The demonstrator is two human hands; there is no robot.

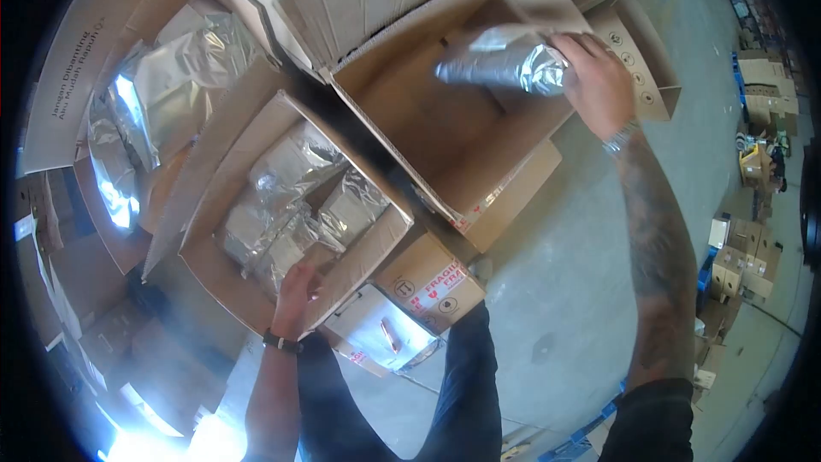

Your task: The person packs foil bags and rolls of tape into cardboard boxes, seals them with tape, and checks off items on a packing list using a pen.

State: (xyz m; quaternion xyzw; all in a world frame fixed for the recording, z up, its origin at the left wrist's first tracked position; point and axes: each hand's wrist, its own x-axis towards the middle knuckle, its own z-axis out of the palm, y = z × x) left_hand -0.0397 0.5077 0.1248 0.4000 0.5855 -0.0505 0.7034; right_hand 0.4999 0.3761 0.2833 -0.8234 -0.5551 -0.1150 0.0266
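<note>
My right hand (599, 81) is closed on one end of a silver foil pack (513, 64), held tilted over a large open cardboard box (376, 133). Part of the pack is blurred by motion. Down at the near edge of a smaller open carton (209, 205), my left hand (299, 293) rests loosely with its fingers apart, beside the foil packs (295, 244) inside. Its fingertips are partly hard to make out. Several shiny packs lie in that carton, some with crumpled wrapping.
At the left, another open box (64, 111) contains larger foil packs (192, 68). A clipboard with paper (368, 329) and a pen (390, 335) lies by my knees, beside a carton with fragile tape (436, 284). Stacked cartons (746, 265) stand at the far right.
</note>
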